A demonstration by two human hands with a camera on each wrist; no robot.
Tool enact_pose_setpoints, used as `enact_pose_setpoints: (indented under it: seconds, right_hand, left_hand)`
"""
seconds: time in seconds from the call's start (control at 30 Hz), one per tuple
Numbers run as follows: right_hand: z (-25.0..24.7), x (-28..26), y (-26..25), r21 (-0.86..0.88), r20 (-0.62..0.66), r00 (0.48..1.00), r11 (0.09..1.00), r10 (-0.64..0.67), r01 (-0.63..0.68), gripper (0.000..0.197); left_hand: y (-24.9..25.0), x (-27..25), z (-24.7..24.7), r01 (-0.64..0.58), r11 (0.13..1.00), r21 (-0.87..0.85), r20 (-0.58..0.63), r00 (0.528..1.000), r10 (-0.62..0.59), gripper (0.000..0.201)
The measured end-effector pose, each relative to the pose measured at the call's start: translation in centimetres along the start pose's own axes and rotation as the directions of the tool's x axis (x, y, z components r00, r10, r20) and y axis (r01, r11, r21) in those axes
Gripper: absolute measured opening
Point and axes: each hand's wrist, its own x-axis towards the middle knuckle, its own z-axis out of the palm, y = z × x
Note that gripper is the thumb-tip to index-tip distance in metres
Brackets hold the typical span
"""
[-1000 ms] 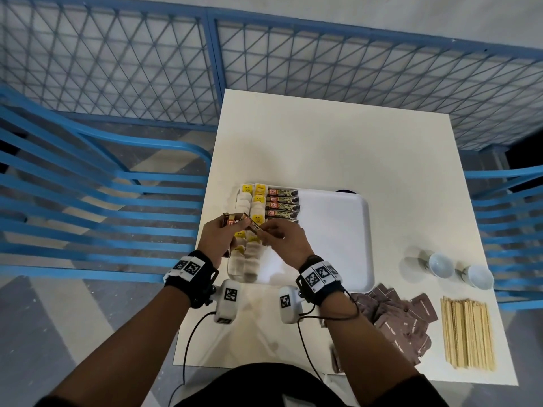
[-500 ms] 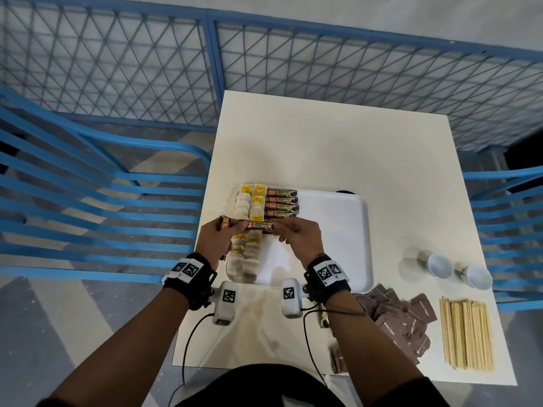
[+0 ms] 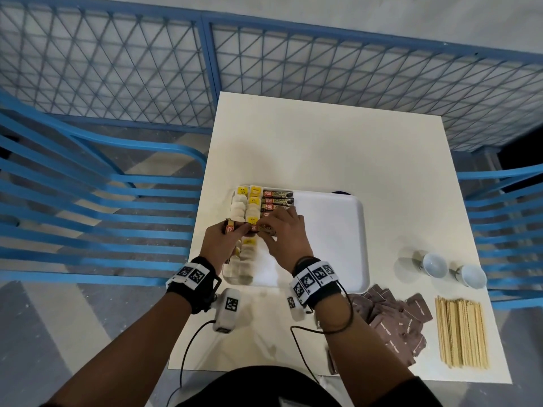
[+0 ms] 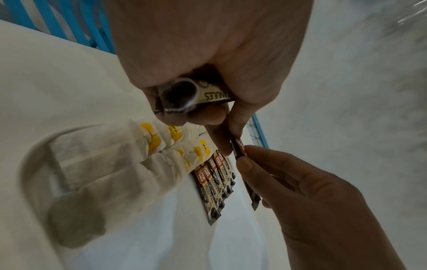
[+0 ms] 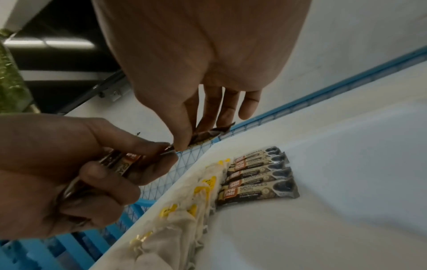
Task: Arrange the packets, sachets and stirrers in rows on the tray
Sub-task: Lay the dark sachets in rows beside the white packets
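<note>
While the left hand grips a bundle of sachets, the right hand pinches one sachet above the tray, beside four sachets laid in a row.

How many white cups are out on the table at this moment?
2. The first cup stands on the table right of the tray. The second cup stands just right of it, beyond the stirrers. Only the head view shows them.
</note>
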Motion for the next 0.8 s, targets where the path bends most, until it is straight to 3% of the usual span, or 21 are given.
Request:
enact_pose_setpoints:
  seconds: [0.2, 0.4, 0.8]
  right_hand:
    - [0.2, -1.9, 2.9, 0.010, 0.032, 0.988, 0.989, 0.150, -0.150, 0.020]
    - [1.7, -4.0, 4.2, -0.078, 0.141, 0.971, 0.980, 0.192, -0.183, 0.018]
    - [3.6, -3.0, 3.2, -0.181, 0.080, 0.969, 0.959, 0.234, -0.217, 0.011]
  left_hand:
    - [-0.3, 0.2, -0.9, 0.068, 0.996, 0.052, 0.007, 0.998, -0.068, 0.022]
    - [-1.0, 0.6, -1.3, 0.137, 0.985, -0.108, 0.065, 0.989, -0.130, 0.014]
    - [-1.5, 0.7, -1.6, -0.044, 0.999, -0.001, 0.023, 0.999, 0.044, 0.018]
